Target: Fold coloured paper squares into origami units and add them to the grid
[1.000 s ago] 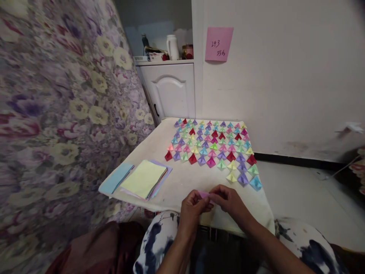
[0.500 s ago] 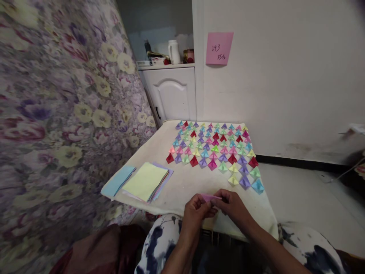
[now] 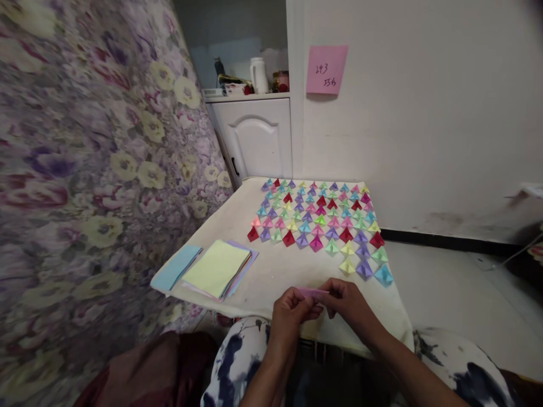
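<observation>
A small folded piece of pink paper (image 3: 311, 293) is held just above the near edge of the table, between my two hands. My left hand (image 3: 292, 310) pinches its left part, with the thumb on the near side. At the paper's right end, the fingertips of my right hand (image 3: 340, 297) are closed on it. Much of the paper is hidden behind my fingers. Beyond my hands, rows of folded paper pieces (image 3: 316, 243) in red, purple, green, yellow, pink and blue lie on the cream-covered table (image 3: 271, 282).
To the left lies a stack of yellow-topped paper sheets (image 3: 217, 268), with blue paper (image 3: 177, 267) beside it at the table's edge. A floral curtain (image 3: 127, 169) hangs at left. A white cabinet (image 3: 258, 138) and a wall with a pink note (image 3: 326, 69) stand behind.
The pink paper now looks narrower and flatter between my fingers. My right hand has shifted very slightly upward; the things on the table stay where they were.
</observation>
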`<act>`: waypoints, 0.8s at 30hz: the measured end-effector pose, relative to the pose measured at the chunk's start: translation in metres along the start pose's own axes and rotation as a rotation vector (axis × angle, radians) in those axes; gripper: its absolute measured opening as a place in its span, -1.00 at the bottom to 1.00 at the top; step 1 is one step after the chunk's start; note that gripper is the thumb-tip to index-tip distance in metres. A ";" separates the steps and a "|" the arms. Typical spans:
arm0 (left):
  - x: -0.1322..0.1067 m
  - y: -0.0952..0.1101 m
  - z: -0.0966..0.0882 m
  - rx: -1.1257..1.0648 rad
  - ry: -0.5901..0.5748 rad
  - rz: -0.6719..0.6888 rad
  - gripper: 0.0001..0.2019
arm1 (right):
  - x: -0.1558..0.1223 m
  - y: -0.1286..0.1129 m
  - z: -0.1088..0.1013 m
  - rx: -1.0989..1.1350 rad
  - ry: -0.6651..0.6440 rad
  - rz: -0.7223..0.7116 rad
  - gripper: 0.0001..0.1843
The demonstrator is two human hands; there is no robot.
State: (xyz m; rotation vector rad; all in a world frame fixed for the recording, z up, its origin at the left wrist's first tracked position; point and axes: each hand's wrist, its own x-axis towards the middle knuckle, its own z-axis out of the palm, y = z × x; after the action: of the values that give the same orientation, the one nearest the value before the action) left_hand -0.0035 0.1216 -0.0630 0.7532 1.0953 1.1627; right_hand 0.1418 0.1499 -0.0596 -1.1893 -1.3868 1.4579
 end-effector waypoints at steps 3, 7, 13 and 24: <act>0.000 0.000 0.001 -0.002 -0.002 0.013 -0.78 | 0.000 -0.001 0.001 0.003 -0.004 -0.006 -0.76; -0.001 -0.001 0.001 -0.030 -0.030 0.022 -0.80 | 0.000 -0.001 0.002 -0.042 0.000 -0.006 -0.76; -0.001 0.001 0.001 0.027 -0.031 0.021 -0.80 | -0.001 -0.001 0.003 -0.140 0.013 -0.009 -0.77; 0.002 -0.002 0.001 0.056 0.018 0.012 -0.80 | -0.011 -0.022 -0.004 -0.433 0.182 -0.328 -0.99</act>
State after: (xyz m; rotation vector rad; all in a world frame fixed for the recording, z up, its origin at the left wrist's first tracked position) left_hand -0.0022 0.1228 -0.0649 0.7947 1.1435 1.1552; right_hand 0.1467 0.1426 -0.0363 -1.2449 -1.7239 0.8253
